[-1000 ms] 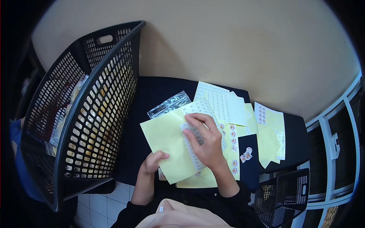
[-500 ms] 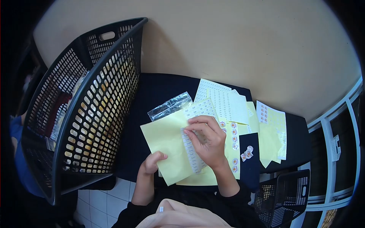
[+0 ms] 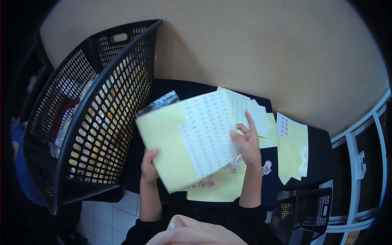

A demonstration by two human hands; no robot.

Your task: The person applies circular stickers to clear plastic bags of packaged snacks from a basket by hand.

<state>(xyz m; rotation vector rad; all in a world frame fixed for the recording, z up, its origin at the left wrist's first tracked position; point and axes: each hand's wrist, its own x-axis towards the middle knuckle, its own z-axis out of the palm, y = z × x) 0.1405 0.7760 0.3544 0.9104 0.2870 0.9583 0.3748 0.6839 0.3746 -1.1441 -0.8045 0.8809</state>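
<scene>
A yellow-backed sticker sheet (image 3: 159,139) with rows of small white printed labels is raised above the table, tilted. My left hand (image 3: 150,166) grips its left edge, thumb on top. At the sheet's right edge, my right hand (image 3: 250,147) pinches it with the thumb on the front, the index finger stretched upward. A clear plastic bag (image 3: 160,103) sticks out behind the sheet's upper left corner. Below lies a yellow sheet (image 3: 216,190) with round orange-centred stickers, partly covered. Loose round stickers (image 3: 266,168) lie right of my right wrist.
A large black perforated basket (image 3: 118,98) with packed goods stands at the left. More label sheets (image 3: 256,114) lie behind my right hand, and another sticker sheet (image 3: 292,141) lies further right. A smaller black basket (image 3: 310,212) is low at the right. A wall (image 3: 245,45) rises behind the table.
My right hand has left the strip of labels mid-sheet and moved right to the sheet's edge. The strip now lies flat, and the sheet has turned and shifted left, showing more label rows.
</scene>
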